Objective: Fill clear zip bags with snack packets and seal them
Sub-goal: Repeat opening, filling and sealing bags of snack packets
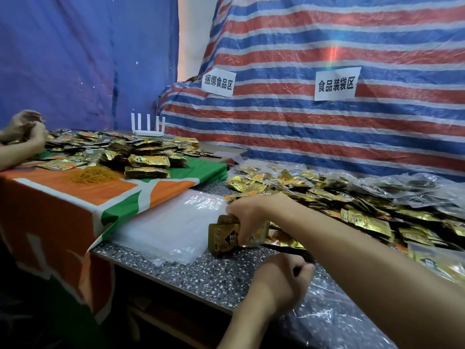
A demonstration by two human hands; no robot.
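Observation:
My right hand [247,215] reaches across the speckled table [214,273] and grips a small stack of gold snack packets [224,239], held upright on the tabletop. Just nearer to me, my left hand [281,280] is curled at the mouth of a clear zip bag [327,313] that lies crumpled at the table's front edge; its fingertips are hidden. A big heap of loose gold packets [352,205] covers the table to the right. A flat pile of empty clear bags [171,227] lies left of my right hand.
On the left, a table with an orange, green and white cloth [63,197] carries bundled packets [148,166], a heap of yellow rubber bands [90,175] and a white router [148,127]. Another person's hands [24,129] work at its far left. Striped tarp [327,134] backs the tables.

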